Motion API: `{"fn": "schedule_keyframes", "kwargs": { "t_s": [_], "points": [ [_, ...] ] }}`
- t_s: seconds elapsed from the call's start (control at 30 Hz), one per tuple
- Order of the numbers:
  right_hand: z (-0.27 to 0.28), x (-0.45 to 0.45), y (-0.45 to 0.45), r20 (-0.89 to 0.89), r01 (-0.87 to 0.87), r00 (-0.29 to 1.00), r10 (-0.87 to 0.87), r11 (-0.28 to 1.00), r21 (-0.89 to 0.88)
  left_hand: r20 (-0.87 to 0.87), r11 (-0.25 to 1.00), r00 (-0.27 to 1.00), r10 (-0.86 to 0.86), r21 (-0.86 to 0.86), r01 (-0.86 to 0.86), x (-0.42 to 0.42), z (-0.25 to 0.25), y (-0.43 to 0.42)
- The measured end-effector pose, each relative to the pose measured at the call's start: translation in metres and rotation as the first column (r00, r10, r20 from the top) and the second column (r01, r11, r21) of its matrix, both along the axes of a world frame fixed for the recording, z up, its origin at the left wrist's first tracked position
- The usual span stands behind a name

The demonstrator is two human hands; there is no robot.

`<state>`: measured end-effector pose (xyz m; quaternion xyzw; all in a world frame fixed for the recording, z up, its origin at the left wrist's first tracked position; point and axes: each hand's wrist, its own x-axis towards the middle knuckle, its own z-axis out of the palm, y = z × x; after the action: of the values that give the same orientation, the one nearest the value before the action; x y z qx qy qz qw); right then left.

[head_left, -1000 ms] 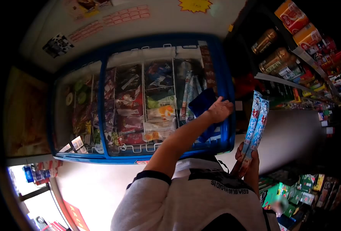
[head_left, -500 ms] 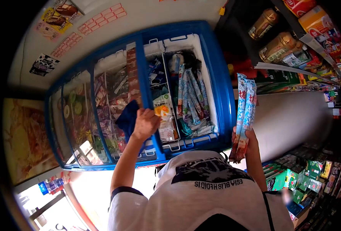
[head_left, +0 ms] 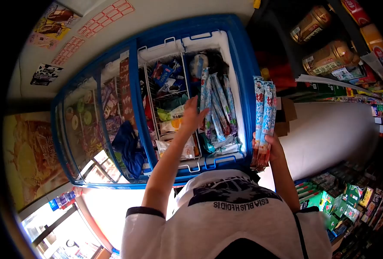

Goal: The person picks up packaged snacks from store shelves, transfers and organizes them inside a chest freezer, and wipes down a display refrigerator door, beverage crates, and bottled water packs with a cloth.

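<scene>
My left hand (head_left: pixel 193 115) reaches into the open part of a blue chest freezer (head_left: pixel 247 86), fingers stretched out and holding nothing. It is over the packs beside a row of long, blue-wrapped ice pops (head_left: pixel 219 105). Under its wrist lie a yellow-and-white ice cream pack (head_left: pixel 172 125) and a pale wrapped pack (head_left: pixel 180 149). My right hand (head_left: pixel 271 149) is closed round the lower part of long ice pops (head_left: pixel 264 112) in light blue and red wrappers, upright just outside the freezer's right edge. A dark blue cloth (head_left: pixel 130 151) rests on the freezer's glass lid.
The sliding lid's blue frame (head_left: pixel 140 108) crosses the freezer; wire dividers (head_left: pixel 183 73) split the inside. Right, large jars (head_left: pixel 329 58) stand on a shelf, above a cardboard box (head_left: pixel 285 114). Green boxes (head_left: pixel 340 207) are stacked at lower right. Posters (head_left: pixel 47 74) hang on the wall.
The sliding lid has moved left with the blue cloth on it, uncovering more packs. My left hand has left the lid's edge and opened over the freezer. The right hand still holds the ice pops.
</scene>
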<state>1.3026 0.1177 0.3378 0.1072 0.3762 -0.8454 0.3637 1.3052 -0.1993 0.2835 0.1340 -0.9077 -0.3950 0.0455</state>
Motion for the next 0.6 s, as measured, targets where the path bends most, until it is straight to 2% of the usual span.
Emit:
{"fn": "schedule_keyframes", "kwargs": {
  "t_s": [0.03, 0.13, 0.2, 0.27, 0.37, 0.47, 0.57, 0.6],
  "points": [
    [0.001, 0.0, 0.0, -0.01, 0.001, 1.0, -0.001, 0.999, 0.033, 0.039, 0.999, 0.999, 0.034, 0.036, -0.036, -0.018, -0.025, 0.008],
    [-0.004, -0.003, 0.002, 0.011, 0.013, 1.0, -0.014, 0.999, 0.033, 0.383, 0.968, 0.9, 0.209, 0.047, -0.245, -0.066, -0.075, 0.022],
    [-0.003, -0.003, 0.002, 0.031, 0.036, 0.999, -0.038, 0.998, 0.057, 0.484, 0.876, 0.862, 0.154, 0.336, -0.345, -0.078, -0.124, 0.006],
    [-0.009, -0.001, 0.007, 0.026, 0.029, 0.999, -0.03, 0.999, 0.046, 0.61, 0.699, 0.786, 0.103, 0.518, -0.493, -0.081, -0.067, 0.01],
    [-0.019, -0.003, 0.013, 0.029, -0.001, 1.0, 0.0, 1.0, 0.024, 0.645, 0.688, 0.754, 0.125, 0.491, -0.534, -0.087, -0.03, 0.014],
    [-0.016, -0.004, 0.01, 0.033, -0.003, 0.999, 0.002, 1.0, 0.03, 0.57, 0.432, 0.816, 0.098, 0.715, -0.55, -0.089, -0.077, 0.022],
    [-0.013, -0.003, 0.011, 0.042, -0.01, 0.999, 0.009, 1.0, 0.023, 0.498, 0.201, 0.845, 0.198, 0.823, -0.532, -0.088, -0.064, 0.041],
    [-0.013, -0.005, 0.011, 0.04, -0.017, 0.999, 0.016, 1.0, 0.012, 0.432, 0.279, 0.874, 0.223, 0.831, -0.482, -0.089, -0.066, 0.041]
  ]
}}
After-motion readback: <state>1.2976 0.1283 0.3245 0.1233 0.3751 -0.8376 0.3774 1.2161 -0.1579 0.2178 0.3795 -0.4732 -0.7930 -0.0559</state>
